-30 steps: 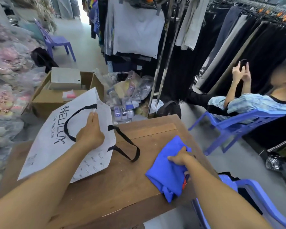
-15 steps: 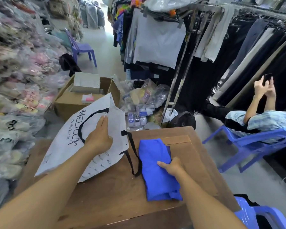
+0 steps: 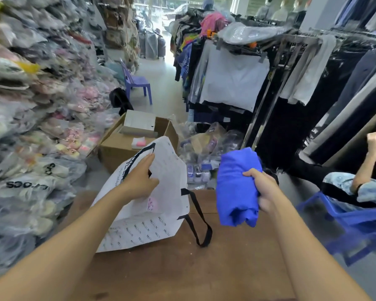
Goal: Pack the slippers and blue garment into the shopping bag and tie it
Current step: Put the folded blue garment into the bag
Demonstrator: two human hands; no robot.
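Note:
A white shopping bag [image 3: 161,213] with black handles and small printed lettering stands tilted on the wooden table [image 3: 204,274]. My left hand [image 3: 139,181] grips its upper edge and holds the mouth open. Something pink shows faintly through the bag's wall; I cannot tell whether it is the slippers. My right hand [image 3: 263,187] is closed on the folded blue garment [image 3: 234,187], lifted off the table just right of the bag's opening. One black handle loop [image 3: 200,224] lies on the tabletop.
A cardboard box [image 3: 122,146] with smaller boxes sits on the floor beyond the table. Bagged goods are piled along the left. Clothing racks [image 3: 269,83] line the right. A seated person [image 3: 356,187] on a blue plastic chair holds a phone at far right.
My right hand has picked the blue garment up from the table and raised it beside the bag. My left hand has kept hold of the bag's edge, and the view tilted upward.

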